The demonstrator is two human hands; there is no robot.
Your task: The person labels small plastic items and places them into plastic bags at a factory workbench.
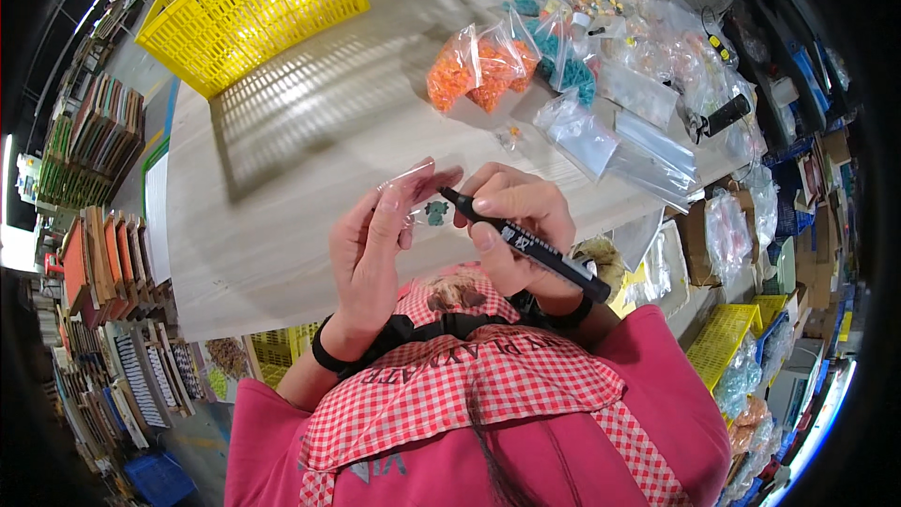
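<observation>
at pale table (272, 253), left hand (374, 242) pinching clear plastic (419, 214), right hand (528, 210) grasping marker (542, 252)

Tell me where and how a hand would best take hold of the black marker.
Likely by the rear end of the black marker, coming from the person's right: it sticks out free beyond the right hand, whose fingers hold the barrel, while the narrower front end is near the clear bag in the left hand.
</observation>
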